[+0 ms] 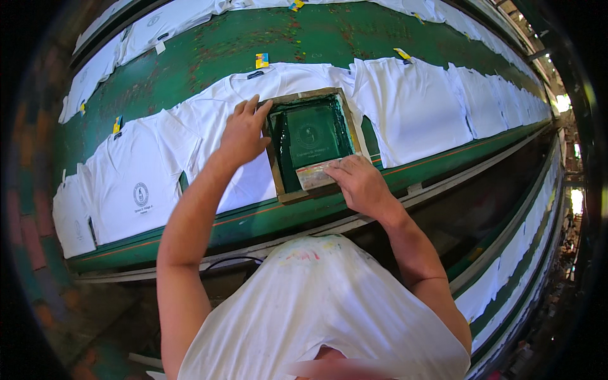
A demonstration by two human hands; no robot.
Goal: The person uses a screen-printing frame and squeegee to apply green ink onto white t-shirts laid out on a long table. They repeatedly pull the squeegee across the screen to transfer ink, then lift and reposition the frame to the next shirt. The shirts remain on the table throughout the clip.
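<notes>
A wooden screen-printing frame [275, 170] with dark green mesh lies over a white T-shirt [221, 95] on the long green table. A round emblem with lettering shows in the mesh. At the frame's upper left corner my left hand [246, 134] rests with spread fingers, index finger and thumb against the wood. Inside the frame's near right part, my right hand [361, 183] is closed on a flat, pale squeegee [311, 176]. The squeegee touches the mesh just below the emblem. Part of its right end is hidden by my fingers.
To the left lies a T-shirt [139, 190] with a dark printed emblem; plain white shirts [411, 107] continue to the right. Yellow-and-blue tags [261, 61] stick out at some collars. The green table [247, 221] has a pale rail along its near edge. Another shirt-covered table [478, 297] stands at lower right.
</notes>
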